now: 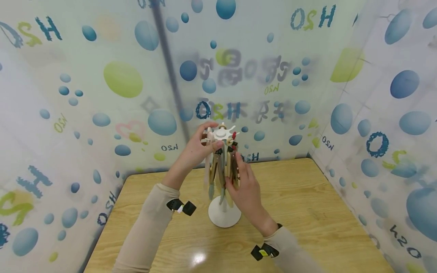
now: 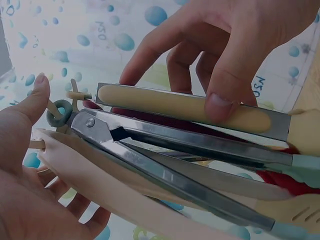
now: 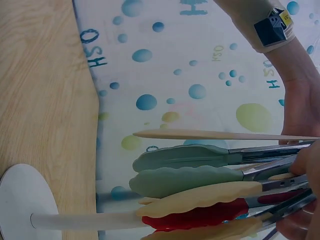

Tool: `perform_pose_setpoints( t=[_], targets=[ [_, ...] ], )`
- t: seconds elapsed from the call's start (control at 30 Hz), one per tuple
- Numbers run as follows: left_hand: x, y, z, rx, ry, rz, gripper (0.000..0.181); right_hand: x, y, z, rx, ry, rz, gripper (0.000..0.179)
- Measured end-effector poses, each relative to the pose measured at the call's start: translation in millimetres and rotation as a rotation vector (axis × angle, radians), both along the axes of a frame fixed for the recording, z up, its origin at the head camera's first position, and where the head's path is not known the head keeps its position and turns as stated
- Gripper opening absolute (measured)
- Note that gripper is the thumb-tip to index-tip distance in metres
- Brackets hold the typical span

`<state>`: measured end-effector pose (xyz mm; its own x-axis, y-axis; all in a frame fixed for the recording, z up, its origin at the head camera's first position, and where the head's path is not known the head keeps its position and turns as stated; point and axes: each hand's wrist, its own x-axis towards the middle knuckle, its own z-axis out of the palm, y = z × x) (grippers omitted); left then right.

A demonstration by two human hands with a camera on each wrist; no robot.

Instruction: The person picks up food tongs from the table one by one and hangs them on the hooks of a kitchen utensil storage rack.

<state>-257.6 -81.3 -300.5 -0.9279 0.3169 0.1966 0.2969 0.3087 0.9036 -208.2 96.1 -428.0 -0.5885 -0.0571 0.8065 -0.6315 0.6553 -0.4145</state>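
A white utensil stand (image 1: 224,222) holds several hanging kitchen tools, its hooked top disc (image 1: 221,133) between the fingers of my left hand (image 1: 196,149). In the left wrist view, that thumb lies by a hook bearing the green ring of metal tongs (image 2: 170,170). My right hand (image 1: 247,189) grips cream-handled tongs (image 2: 165,107), thumb on the cream strip and fingers on the far side. Green tong heads (image 3: 187,180), cream tong heads (image 3: 200,197) and red tong heads (image 3: 195,215) hang close together in the right wrist view. A long beige utensil (image 2: 95,172) hangs near my left palm.
The stand's round base rests on a wooden table (image 1: 290,216). Patterned curtain walls (image 1: 126,79) with blue and green bubbles enclose its back and sides. A slotted beige tool head (image 2: 300,215) shows among the hanging utensils.
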Motion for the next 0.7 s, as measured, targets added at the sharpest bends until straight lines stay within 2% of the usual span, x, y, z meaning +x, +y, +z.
perform_pose_setpoints(
  t=[0.13,0.37,0.7],
  targets=[
    [-0.4,-0.1,-0.4,0.011,0.001,-0.004,0.065,1.5,-1.1,-0.2,-0.017,-0.034,0.018,0.09],
    [-0.2,-0.3,-0.9,0.017,0.01,-0.006,0.062,4.8,-2.2,0.5,-0.041,-0.038,0.022,0.084],
    [-0.6,-0.5,-1.6,0.014,0.009,-0.007,0.065,8.2,-3.8,3.9,-0.088,-0.061,0.031,0.085]
  ],
)
